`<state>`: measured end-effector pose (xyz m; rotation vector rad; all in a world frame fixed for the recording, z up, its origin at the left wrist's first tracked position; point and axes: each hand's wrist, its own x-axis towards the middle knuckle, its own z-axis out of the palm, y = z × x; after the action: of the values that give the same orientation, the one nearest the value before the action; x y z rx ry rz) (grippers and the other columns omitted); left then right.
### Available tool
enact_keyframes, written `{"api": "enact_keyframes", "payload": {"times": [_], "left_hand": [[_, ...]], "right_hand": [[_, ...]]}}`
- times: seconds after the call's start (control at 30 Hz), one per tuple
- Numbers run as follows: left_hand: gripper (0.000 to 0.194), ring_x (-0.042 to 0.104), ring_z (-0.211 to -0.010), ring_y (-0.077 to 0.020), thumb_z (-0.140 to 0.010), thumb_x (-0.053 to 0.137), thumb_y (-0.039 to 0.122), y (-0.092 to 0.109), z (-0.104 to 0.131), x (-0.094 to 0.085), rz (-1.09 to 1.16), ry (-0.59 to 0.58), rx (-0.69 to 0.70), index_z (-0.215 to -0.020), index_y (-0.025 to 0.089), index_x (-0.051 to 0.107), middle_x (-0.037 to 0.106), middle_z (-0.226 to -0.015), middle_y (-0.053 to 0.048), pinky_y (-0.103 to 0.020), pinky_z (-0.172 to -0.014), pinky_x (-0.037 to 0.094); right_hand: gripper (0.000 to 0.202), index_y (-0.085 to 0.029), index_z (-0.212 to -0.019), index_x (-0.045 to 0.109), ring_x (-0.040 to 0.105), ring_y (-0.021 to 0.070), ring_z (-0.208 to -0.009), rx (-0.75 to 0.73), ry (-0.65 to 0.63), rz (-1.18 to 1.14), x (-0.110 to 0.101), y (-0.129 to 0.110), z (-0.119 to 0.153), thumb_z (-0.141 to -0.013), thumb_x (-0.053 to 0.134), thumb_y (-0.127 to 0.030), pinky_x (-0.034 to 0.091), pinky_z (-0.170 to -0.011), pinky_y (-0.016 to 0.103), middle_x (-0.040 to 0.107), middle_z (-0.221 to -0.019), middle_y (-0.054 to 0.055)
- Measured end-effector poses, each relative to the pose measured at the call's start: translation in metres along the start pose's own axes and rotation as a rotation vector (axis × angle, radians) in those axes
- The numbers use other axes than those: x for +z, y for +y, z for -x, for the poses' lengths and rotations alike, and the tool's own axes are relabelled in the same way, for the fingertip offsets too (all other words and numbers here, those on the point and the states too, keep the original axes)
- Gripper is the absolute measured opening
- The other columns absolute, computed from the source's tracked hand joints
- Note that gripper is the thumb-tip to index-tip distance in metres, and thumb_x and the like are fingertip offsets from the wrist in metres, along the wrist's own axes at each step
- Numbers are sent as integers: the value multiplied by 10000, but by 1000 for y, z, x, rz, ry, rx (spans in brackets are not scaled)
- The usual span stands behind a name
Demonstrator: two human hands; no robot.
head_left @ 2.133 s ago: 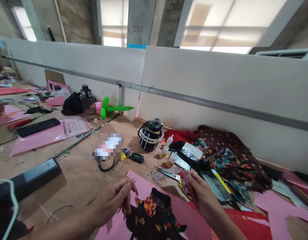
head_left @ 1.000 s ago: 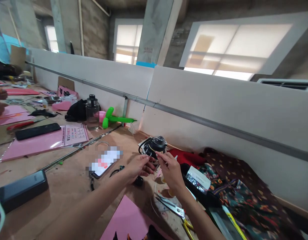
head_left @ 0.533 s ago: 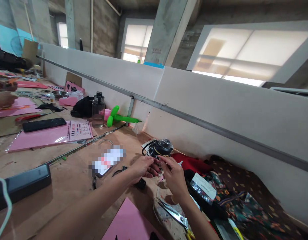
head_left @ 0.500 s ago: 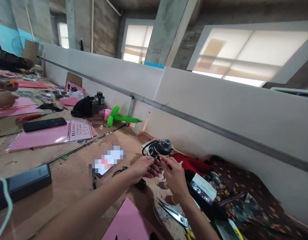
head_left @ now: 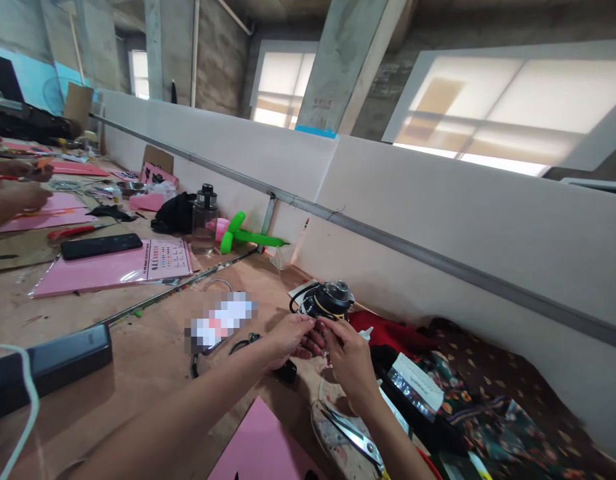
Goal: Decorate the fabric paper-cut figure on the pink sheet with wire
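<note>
Black and rounded, a bottle (head_left: 329, 298) stood just beyond the left hand (head_left: 292, 341) and right hand (head_left: 349, 352), whose fingers were bent, tips close together; whether they pinched anything, I couldn't tell. Scissors (head_left: 355, 437) lay nearer, right of a pink sheet (head_left: 268, 448).

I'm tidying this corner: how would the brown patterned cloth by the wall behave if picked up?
The brown patterned cloth would probably hang floppy, since it slumps in folds. It seems unlikely to roll, lying spread rather than rounded. Lifting it might drag the floral cloth against it.
</note>
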<state>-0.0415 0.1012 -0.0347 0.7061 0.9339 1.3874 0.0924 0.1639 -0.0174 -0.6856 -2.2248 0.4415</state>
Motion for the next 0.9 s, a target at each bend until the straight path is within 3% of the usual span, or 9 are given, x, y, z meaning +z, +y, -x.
{"api": "enact_keyframes", "payload": {"times": [0.53,0.7,0.9], "left_hand": [[239,582,-501,-76,-884,432,290,1,-1,0,3,-10,-11,-882,133,611,638,-624,-12,-183,-505,387],[245,572,-499,-80,-842,512,354,4,1,2,-2,4,-23,-877,130,604,639,-627,-12,-186,-504,367],[269,575,-512,-89,-818,544,392,4,1,2,-3,7,-20,-872,135,607,639,-633,-13,-196,-521,368]], "right_hand": [[316,-178,-1040,702,662,220,-813,18,20,16,-1,-1,-1,-883,444,-271,526,-724,354,696,-942,116],[296,-197,-992,719,666,217,-793,9,10,10,-1,-1,-2,-875,458,-275,531,-695,341,705,-928,102],[319,-190,-1063,695,662,218,-797,9,23,3,-2,-1,-2,-885,445,-277,530,-693,344,700,-946,112]]}}
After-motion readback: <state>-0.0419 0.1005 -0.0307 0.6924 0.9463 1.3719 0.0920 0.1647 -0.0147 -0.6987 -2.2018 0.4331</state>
